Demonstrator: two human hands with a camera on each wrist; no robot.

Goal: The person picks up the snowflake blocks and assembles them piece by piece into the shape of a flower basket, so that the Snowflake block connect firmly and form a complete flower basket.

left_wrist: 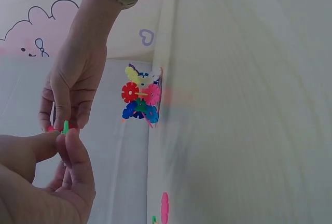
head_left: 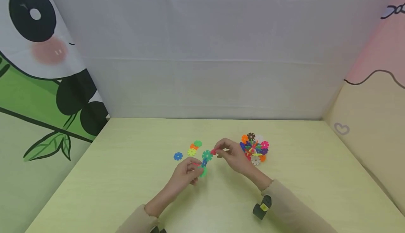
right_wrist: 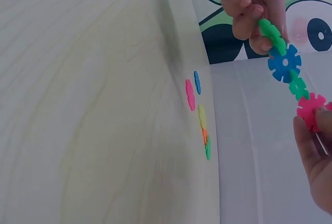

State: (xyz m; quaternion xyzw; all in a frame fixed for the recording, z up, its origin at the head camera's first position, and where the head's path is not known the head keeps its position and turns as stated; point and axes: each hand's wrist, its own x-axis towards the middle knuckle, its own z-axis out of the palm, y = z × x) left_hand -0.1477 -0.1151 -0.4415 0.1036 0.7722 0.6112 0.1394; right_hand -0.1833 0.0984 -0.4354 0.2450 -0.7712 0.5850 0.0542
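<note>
A short chain of notched plastic snowflake discs is held in the air between my hands. My left hand (head_left: 186, 171) pinches the green disc (right_wrist: 272, 35) at one end. Joined to that is a blue disc (right_wrist: 285, 63), followed by a second green disc (right_wrist: 298, 85). At the other end, a pinkish-red disc (right_wrist: 311, 110) touches the second green disc's edge, pinched between the thumb and fingers of my right hand (head_left: 234, 155). Fingers cover part of both end discs.
A heap of mixed-colour discs (head_left: 254, 150) lies right of my right hand. Toward the left lie loose blue (head_left: 178, 156), yellow (head_left: 191, 152), orange (head_left: 194, 146) and green (head_left: 197, 143) discs, plus a pink one (right_wrist: 190, 95). A pale wall (head_left: 202, 85) rises behind the table (head_left: 110, 190).
</note>
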